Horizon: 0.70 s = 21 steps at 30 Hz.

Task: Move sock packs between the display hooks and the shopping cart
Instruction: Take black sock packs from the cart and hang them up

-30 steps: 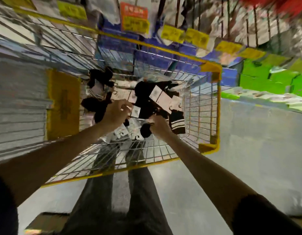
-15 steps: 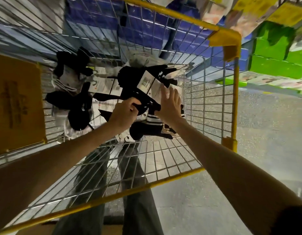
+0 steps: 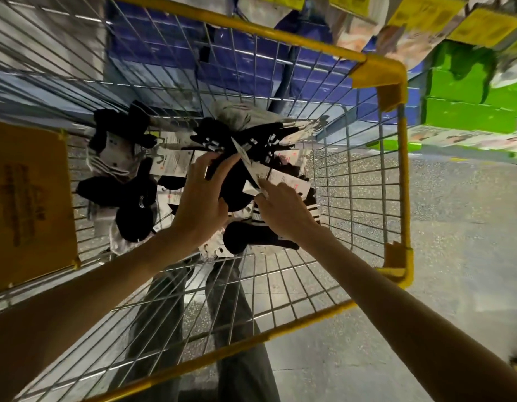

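Sock packs (image 3: 132, 198) lay heaped on the wire floor of the yellow-rimmed shopping cart (image 3: 405, 181), mid-frame. A good share of the moving looked done, whichever way it ran, and no display hooks showed clearly. One black sock pack (image 3: 237, 187) sat between the hands, low inside the basket. The left hand (image 3: 202, 204) gripped its fabric, and the right hand (image 3: 283, 213) pinched its white card (image 3: 252, 169).

Speckled grey floor (image 3: 454, 227) runs out to the right of the right grip (image 3: 283, 210). Up ahead past the grip there's stacked blue boxes (image 3: 237, 68), green boxes (image 3: 469, 97) further right, yellow shelf tags (image 3: 483, 27) above those. Pretty dim, blurry edges.
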Tool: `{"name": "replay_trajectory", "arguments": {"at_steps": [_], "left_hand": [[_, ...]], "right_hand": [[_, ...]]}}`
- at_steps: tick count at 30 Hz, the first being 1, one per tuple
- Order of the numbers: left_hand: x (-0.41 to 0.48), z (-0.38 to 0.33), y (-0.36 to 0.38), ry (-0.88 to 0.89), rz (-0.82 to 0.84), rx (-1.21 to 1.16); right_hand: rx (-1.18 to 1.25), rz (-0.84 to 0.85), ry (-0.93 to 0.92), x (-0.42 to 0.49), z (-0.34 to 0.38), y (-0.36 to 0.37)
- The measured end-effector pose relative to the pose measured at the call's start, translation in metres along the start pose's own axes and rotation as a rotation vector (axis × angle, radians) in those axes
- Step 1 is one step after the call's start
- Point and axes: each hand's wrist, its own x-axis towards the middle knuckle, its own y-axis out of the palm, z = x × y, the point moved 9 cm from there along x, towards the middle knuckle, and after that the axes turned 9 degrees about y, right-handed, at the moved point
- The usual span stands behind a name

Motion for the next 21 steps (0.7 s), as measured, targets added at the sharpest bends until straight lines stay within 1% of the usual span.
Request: {"name": "replay_trajectory", "arguments": {"at_steps": [2, 5, 6, 7, 8, 10, 11, 13, 15, 16, 17, 19, 20, 21], "left_hand": [[0.001, 0.002, 0.001, 0.065, 0.081, 0.102], [0.007, -0.004, -0.006, 0.217, 0.124, 0.217], [0.007, -0.008, -0.010, 0.270, 0.133, 0.204], [0.007, -0.010, -0.014, 0.297, 0.152, 0.138], [0.006, -0.009, -0.018, 0.259, 0.202, -0.003], [0.000, 0.002, -0.019, 0.038, 0.341, -0.369], [-0.006, 0.008, -0.016, -0.059, 0.416, -0.498], [-0.018, 0.018, -0.012, -0.173, 0.499, -0.584], [-0.028, 0.030, -0.010, -0.258, 0.502, -0.639], [-0.032, 0.037, -0.008, -0.303, 0.478, -0.666], [-0.035, 0.044, -0.007, -0.359, 0.426, -0.693], [-0.043, 0.065, -0.008, -0.504, 0.249, -0.755], [-0.047, 0.076, -0.008, -0.573, 0.159, -0.783], [-0.050, 0.086, -0.009, -0.624, 0.087, -0.790]], "right_hand": [[-0.001, 0.060, -0.043, -0.012, 0.017, -0.008], [-0.059, 0.228, -0.067, -0.028, 0.040, -0.018], [-0.083, 0.276, -0.079, -0.034, 0.047, -0.023], [-0.086, 0.314, -0.099, -0.039, 0.054, -0.030], [-0.055, 0.348, -0.109, -0.043, 0.060, -0.037], [0.099, 0.381, -0.065, -0.042, 0.061, -0.053], [0.214, 0.368, -0.034, -0.038, 0.060, -0.060], [0.477, 0.323, 0.003, -0.027, 0.055, -0.067], [0.682, 0.313, 0.061, -0.015, 0.049, -0.056], [0.718, 0.291, 0.094, -0.007, 0.043, -0.048], [0.710, 0.240, 0.119, 0.002, 0.034, -0.039], [0.545, 0.088, 0.129, 0.025, 0.015, -0.024], [0.381, 0.027, 0.122, 0.034, 0.006, -0.016], [0.165, -0.015, 0.114, 0.040, -0.002, -0.006]]}}
